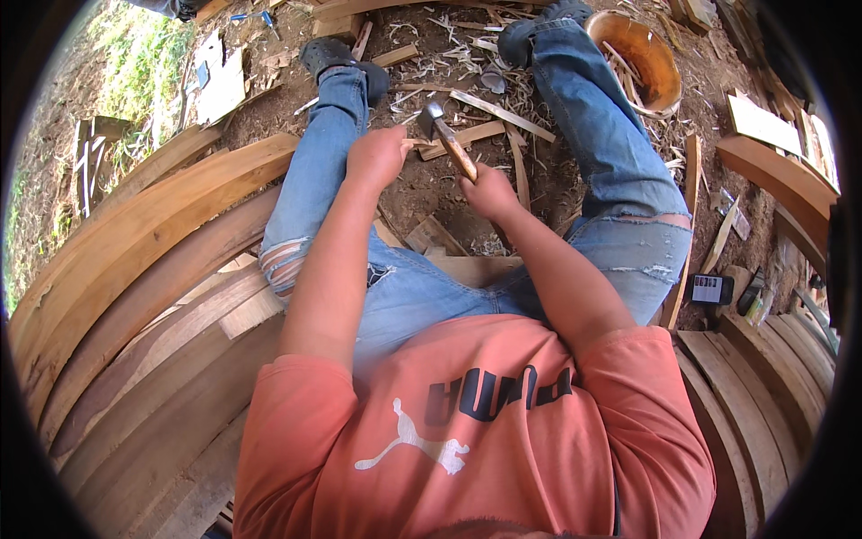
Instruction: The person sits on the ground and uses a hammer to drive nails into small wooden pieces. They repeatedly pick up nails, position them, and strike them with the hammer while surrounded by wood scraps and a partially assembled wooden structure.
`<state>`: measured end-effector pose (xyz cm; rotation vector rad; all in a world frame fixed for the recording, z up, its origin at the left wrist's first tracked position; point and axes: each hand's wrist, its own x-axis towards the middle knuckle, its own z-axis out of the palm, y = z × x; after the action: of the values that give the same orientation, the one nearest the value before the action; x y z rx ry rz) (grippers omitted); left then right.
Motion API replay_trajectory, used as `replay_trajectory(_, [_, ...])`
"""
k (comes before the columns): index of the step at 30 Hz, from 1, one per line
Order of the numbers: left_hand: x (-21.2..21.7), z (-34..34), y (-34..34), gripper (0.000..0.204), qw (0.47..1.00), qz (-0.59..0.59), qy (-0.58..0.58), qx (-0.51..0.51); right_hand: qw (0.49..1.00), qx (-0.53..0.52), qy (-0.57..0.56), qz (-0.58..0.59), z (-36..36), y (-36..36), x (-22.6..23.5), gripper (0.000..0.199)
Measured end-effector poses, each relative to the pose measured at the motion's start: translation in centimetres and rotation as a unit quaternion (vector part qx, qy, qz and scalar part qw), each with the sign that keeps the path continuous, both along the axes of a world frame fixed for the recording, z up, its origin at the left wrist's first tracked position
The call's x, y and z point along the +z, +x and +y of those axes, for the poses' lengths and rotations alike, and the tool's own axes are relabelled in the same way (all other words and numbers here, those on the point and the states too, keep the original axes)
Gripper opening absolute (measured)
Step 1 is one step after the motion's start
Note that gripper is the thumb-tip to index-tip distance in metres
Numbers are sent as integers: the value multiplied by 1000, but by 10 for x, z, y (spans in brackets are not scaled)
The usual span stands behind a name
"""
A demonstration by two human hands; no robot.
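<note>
My right hand (pixel 492 193) is wrapped round the wooden handle of a hammer (pixel 459 154). The metal head points up and away, close to my left fist. Closed beside my left knee, my left hand (pixel 377 156) has a small pale wooden piece (pixel 419 142) sticking out of it toward the hammer; most of that piece is hidden by the fingers. Just beyond, a short wooden strip (pixel 473 136) lies on the shaving-strewn dirt between my legs. Below the hammer, partly hidden by my right forearm, a board (pixel 476 268) lies across near my lap.
Long curved planks (pixel 180 202) are stacked at my left, and more boards (pixel 745 395) at my right. An orange-brown bucket (pixel 666 67) holding wood strips stands beyond my right foot. A dark phone-like device (pixel 711 289) lies by my right thigh. Blue-handled pliers (pixel 266 18) lie far left.
</note>
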<state>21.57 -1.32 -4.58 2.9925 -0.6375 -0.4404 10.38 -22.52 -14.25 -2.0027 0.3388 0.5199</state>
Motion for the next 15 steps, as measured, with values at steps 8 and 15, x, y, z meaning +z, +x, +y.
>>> replay_trajectory(8, [-4,2,4,21,1000,6,-8,0,997,41,-60,-25,-3,2,2,34])
replay_trajectory(15, [-1,4,0,19,1000,-11,-14,7,995,58,-77,-4,-7,0,13,32])
